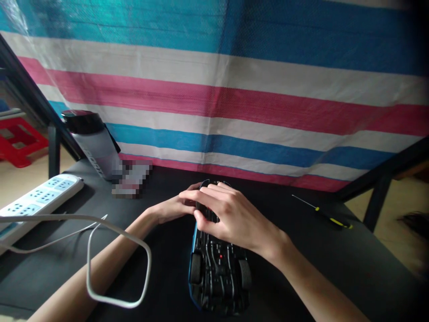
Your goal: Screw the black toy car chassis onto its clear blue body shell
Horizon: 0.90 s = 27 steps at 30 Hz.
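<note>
Grip, head view: best done light and even, my left hand [174,209] bracing the toy car's side, my right hand [237,219] working by fingertip; pressing straight down on the table [161,273] should stop it rocking, and thin parts underneath call for little force.

Toy car [219,279] is belly up on the black table, far end under my fingers, near end and its two wheels, left one [195,268] and right one [245,273], uncovered. Left fingers at the far left edge, partly hidden; can't tell if clamped. Right thumb and forefinger curve apart over the far left part, other fingers close together across the top; can't tell if they pinch anything.

Screwdriver [330,218] lies off right, well apart; white cable [147,273] loops left.
</note>
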### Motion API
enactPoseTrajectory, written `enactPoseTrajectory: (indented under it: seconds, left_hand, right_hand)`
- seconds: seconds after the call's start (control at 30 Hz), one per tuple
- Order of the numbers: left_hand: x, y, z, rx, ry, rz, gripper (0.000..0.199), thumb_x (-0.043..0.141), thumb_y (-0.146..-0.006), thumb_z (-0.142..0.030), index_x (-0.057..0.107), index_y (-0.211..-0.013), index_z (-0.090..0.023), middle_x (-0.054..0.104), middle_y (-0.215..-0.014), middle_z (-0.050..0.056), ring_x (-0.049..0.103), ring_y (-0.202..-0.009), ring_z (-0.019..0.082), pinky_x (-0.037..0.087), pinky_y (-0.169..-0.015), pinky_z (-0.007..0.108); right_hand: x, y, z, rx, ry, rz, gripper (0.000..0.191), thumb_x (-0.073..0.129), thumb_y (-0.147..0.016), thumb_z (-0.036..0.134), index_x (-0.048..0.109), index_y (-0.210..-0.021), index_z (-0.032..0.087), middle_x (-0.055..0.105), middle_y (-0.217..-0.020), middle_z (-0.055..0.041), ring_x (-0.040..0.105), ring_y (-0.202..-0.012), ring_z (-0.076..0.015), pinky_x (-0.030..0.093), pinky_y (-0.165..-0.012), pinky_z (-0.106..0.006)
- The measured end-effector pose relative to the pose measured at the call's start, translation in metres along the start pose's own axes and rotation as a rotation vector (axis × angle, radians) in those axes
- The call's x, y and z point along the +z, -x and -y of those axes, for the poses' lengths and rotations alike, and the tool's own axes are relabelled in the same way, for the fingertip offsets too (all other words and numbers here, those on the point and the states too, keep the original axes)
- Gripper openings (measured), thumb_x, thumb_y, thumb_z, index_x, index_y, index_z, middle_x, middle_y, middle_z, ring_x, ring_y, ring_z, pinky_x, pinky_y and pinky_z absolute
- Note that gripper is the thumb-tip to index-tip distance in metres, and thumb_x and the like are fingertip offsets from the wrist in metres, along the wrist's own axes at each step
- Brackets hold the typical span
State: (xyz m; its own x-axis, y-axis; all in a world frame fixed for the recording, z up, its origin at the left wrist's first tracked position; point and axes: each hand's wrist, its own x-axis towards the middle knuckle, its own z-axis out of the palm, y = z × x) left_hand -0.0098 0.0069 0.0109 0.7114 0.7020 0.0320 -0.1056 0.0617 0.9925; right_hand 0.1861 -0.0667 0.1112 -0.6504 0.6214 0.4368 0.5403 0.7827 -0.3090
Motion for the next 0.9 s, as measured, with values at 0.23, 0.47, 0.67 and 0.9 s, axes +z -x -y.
enactPoseTrajectory:
  seconds: [0.23,0.47,0.67,0.9]
  left_hand:
    - [-0.0054,-0.0026,0.0059,-0.039,0.064,0.084,0.079,0.080,-0.081,-0.022,0.043,-0.151,-0.025,0.052,-0.150,0.013,0.041,-0.145,0.036,0.035,-0.118,0.052]
    - [-0.0044,-0.0034,0.0089,-0.036,0.069,0.062,0.072,0.079,-0.081,-0.021,0.048,-0.145,-0.023,0.058,-0.141,0.013,0.049,-0.137,0.034,0.038,-0.115,0.051]
    - [-0.0048,-0.0035,0.0076,-0.046,0.101,0.059,0.082,0.079,-0.081,-0.019,0.040,-0.152,-0.029,0.063,-0.134,0.009,0.056,-0.130,0.030,0.041,-0.111,0.046]
    - [-0.0059,-0.0033,0.0077,-0.044,0.126,0.061,0.085,0.083,-0.078,-0.020,0.040,-0.151,-0.029,0.065,-0.129,0.008,0.055,-0.131,0.030,0.041,-0.111,0.043]
  right_hand:
    - [0.0011,-0.0007,-0.0029,0.045,0.007,-0.043,0.026,0.056,-0.098,0.018,0.063,-0.123,0.023,0.072,-0.117,-0.0038,0.066,-0.107,-0.0204,0.047,-0.098,-0.037]
    - [0.0032,-0.0017,-0.0079,0.060,0.018,-0.061,0.024,0.054,-0.100,0.020,0.062,-0.122,0.022,0.073,-0.110,-0.0043,0.066,-0.102,-0.0196,0.047,-0.097,-0.037]
    - [0.0040,-0.0017,-0.0090,0.097,0.043,-0.080,0.014,0.053,-0.101,0.022,0.061,-0.113,0.021,0.072,-0.102,-0.0047,0.065,-0.094,-0.0199,0.047,-0.090,-0.035]
    - [-0.0007,-0.0015,-0.0061,0.086,0.029,-0.047,0.006,0.058,-0.099,0.022,0.063,-0.102,0.021,0.071,-0.096,-0.0020,0.064,-0.089,-0.0179,0.044,-0.089,-0.035]
